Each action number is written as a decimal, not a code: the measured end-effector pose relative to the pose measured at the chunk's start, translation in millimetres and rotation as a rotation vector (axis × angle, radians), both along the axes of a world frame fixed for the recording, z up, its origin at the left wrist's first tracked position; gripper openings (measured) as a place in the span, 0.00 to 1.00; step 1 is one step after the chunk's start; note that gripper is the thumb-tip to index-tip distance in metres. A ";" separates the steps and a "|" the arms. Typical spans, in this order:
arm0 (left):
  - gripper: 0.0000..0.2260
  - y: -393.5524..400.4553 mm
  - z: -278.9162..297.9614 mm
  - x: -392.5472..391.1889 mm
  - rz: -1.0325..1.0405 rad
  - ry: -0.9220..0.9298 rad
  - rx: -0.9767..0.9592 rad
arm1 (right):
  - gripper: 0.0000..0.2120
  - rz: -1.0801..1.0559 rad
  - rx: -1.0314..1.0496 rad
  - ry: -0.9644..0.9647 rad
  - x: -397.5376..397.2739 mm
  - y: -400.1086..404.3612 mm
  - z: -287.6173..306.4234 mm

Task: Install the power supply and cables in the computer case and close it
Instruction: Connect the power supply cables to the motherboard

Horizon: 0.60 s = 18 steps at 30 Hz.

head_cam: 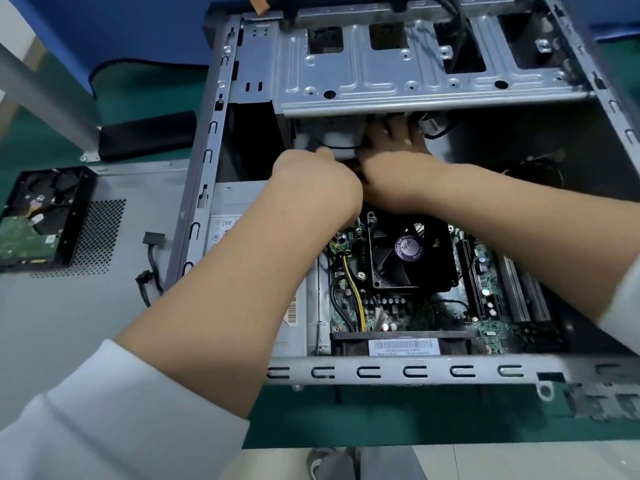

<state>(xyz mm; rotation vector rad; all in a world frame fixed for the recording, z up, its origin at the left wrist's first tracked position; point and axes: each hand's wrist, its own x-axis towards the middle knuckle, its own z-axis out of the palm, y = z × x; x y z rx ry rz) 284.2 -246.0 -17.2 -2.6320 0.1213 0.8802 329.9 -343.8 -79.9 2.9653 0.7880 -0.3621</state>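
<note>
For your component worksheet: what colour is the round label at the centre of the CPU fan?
Purple, on the CPU fan, head view.

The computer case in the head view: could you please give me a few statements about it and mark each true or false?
1. The computer case lies open, without its side panel. True.
2. The CPU fan lies outside the case. False: it sits on the motherboard inside.
3. The hard drive lies outside the case, to its left. True.
4. The left hand and the right hand rest on the hard drive. False: both reach inside the case, under the drive cage.
</note>
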 end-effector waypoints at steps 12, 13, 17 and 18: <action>0.14 -0.3 2.3 0.9 -0.019 0.138 -0.047 | 0.09 0.190 0.217 -0.020 -35.1 -63.9 31.6; 0.14 -0.1 1.7 1.4 -0.005 0.137 -0.057 | 0.06 0.177 0.268 0.019 -34.7 -64.0 30.9; 0.16 2.1 -4.1 4.6 0.059 0.083 -0.132 | 0.10 0.082 0.348 0.149 -33.1 -65.9 28.9; 0.16 2.5 -5.4 6.2 0.076 0.075 -0.164 | 0.12 0.090 0.326 0.131 -32.4 -67.2 26.6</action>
